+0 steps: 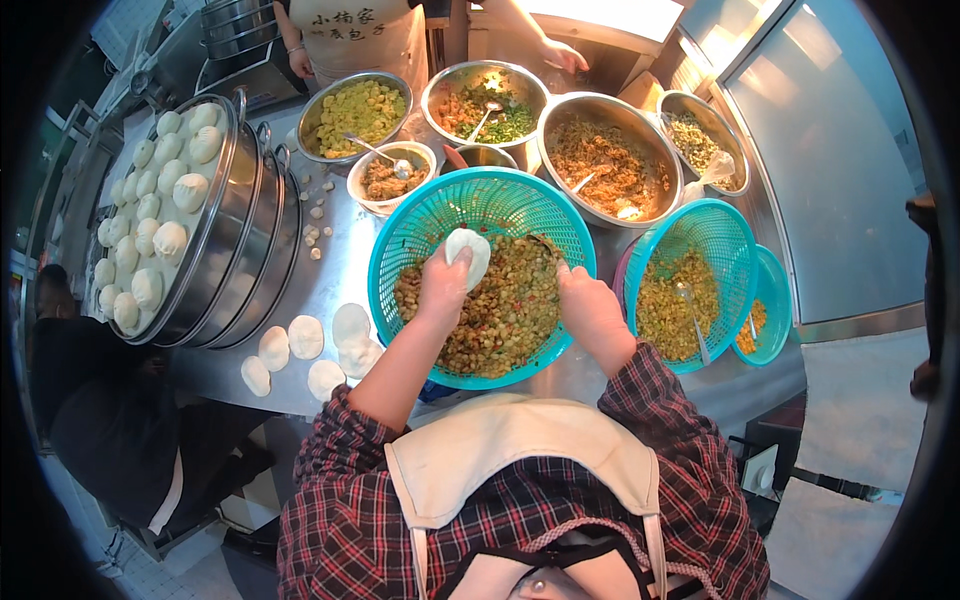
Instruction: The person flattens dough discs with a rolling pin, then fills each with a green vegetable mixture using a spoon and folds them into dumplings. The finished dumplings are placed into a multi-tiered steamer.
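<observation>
My left hand [444, 281] holds a round dough wrapper [471, 261] above a turquoise plastic colander [390, 225]. Chopped vegetable filling [499, 322] fills the lower part of that colander. In my right hand [589, 300] is the handle of a metal spoon [546, 244], whose end reaches the filling at the colander's right side. Several flat dough wrappers [306, 337] lie on the steel table to the left of my left forearm. The spoon's bowl is partly hidden.
A stack of steel steamer trays [247, 232] with several buns [171, 176] on top stands left. Steel bowls of filling [679, 157] line the back, and a second turquoise colander [742, 225] stands right. A person in an apron [367, 37] stands across; another person [97, 420] is at left.
</observation>
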The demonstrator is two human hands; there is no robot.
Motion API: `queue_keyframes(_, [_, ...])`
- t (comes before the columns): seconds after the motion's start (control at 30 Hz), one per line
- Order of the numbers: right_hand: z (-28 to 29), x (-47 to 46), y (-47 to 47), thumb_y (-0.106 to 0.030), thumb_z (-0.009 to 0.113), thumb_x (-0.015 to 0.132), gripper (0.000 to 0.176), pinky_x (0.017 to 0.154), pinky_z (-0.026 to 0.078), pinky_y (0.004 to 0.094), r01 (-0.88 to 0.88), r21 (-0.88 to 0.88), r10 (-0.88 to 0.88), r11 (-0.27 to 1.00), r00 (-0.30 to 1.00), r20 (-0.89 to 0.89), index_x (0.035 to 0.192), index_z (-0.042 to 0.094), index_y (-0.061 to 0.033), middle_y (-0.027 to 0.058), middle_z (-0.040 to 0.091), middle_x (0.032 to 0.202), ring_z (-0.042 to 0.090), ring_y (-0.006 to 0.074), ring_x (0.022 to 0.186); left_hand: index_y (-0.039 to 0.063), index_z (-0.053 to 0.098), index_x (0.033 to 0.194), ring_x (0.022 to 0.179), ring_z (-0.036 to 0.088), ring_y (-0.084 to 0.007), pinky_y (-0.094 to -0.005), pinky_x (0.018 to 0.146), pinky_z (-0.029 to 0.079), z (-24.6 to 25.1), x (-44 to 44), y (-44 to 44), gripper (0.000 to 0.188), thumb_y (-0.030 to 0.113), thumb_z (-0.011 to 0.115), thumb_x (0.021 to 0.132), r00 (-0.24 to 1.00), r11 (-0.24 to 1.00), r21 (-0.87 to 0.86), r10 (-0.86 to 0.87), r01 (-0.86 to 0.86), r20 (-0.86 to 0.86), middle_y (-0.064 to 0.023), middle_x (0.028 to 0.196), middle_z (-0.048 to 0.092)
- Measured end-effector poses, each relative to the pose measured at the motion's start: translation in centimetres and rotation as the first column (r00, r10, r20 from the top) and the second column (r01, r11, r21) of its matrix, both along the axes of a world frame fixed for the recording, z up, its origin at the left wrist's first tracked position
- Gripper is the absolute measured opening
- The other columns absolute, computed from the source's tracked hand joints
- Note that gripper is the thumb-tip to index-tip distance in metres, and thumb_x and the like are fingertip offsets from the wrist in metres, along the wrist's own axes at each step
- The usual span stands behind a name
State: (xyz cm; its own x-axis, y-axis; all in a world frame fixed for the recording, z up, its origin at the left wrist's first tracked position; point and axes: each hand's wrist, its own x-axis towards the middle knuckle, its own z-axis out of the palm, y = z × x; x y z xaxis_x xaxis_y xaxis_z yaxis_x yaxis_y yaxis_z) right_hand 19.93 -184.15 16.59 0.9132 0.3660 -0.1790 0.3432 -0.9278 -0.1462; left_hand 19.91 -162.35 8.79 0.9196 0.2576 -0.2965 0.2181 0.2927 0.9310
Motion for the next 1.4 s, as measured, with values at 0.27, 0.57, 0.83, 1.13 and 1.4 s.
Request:
queue_keyframes(0.27, [0.7, 0.2, -0.4, 0.001, 0.052, 0.086, 0.038, 0.072, 0.057, 0.0495, 0.006, 0.04, -0.004, 0.999, 0.999, -0.039, 0.124, 0.057, 0.0065, 0.0253, 0.066, 0.093, 0.069, 0.042, 0.082, 0.001, 0.056, 0.134, 0.112, 0.065, -0.0384, -0.0422, 0.095, 0.049, -2.1, 2.6, -6.2, 0.039, 0.021, 0.055, 0.101, 0.981, 0.802, 0.582, -0.189, 0.136, 0.032, -0.0243, 0.121, 0.066])
queue_keyframes(0.57, [-0.8, 0.0, -2.2, 0.006, 0.056, 0.082, 0.035, 0.072, 0.054, 0.0498, -0.039, 0.272, 0.078, 0.962, 0.988, -0.134, 0.117, 0.062, 0.0081, 0.0278, 0.066, 0.084, 0.068, 0.044, 0.083, -0.003, 0.018, 0.157, 0.149, 0.019, -0.0469, -0.0569, 0.12, 0.015, -3.7, -0.6, -8.5, 0.075, 0.038, 0.048, 0.102, 0.898, 0.572, 0.742, -0.432, 0.349, -0.09, -0.0291, 0.16, 0.024])
queue_keyframes(0.83, [-1.9, -0.1, -3.5, 0.006, 0.058, 0.085, 0.028, 0.061, 0.052, 0.0438, -0.042, 0.412, 0.115, 0.91, 0.981, -0.154, 0.112, 0.066, 0.0068, 0.0229, 0.065, 0.073, 0.068, 0.0382, 0.07, -0.007, 0.021, 0.154, 0.144, 0.027, -0.049, -0.0554, 0.119, 0.02, -4.9, -1.2, -9.1, 0.067, 0.022, 0.051, 0.101, 0.909, 0.555, 0.804, -0.414, 0.214, 0.044, -0.0318, 0.156, 0.028])
queue_keyframes(1.13, [0.0, 0.7, -4.3, 0.007, 0.054, 0.085, 0.042, 0.068, 0.054, 0.0367, 0.075, 0.505, 0.14, 0.86, 0.917, -0.375, 0.127, 0.063, 0.0055, 0.0153, 0.067, 0.076, 0.067, 0.0264, 0.07, -0.007, 0.025, 0.152, 0.14, 0.033, -0.0491, -0.0567, 0.116, 0.026, -3.4, -1.7, -9.5, 0.066, 0.017, 0.054, 0.098, 0.915, 0.438, 0.883, -0.403, 0.167, 0.027, -0.0321, 0.153, 0.032])
queue_keyframes(1.4, [-2.4, 0.5, -5.1, 0.006, 0.055, 0.085, 0.045, 0.068, 0.054, 0.036, 0.098, 0.516, 0.113, 0.851, 0.925, -0.362, 0.128, 0.064, 0.0024, 0.0181, 0.067, 0.078, 0.067, 0.0272, 0.072, -0.003, 0.053, 0.138, 0.13, 0.049, -0.0433, -0.0508, 0.11, 0.037, -0.8, 0.8, -7.1, 0.045, 0.024, 0.048, 0.103, 0.886, 0.357, 0.913, -0.464, 0.198, -0.01, -0.0274, 0.138, 0.055])
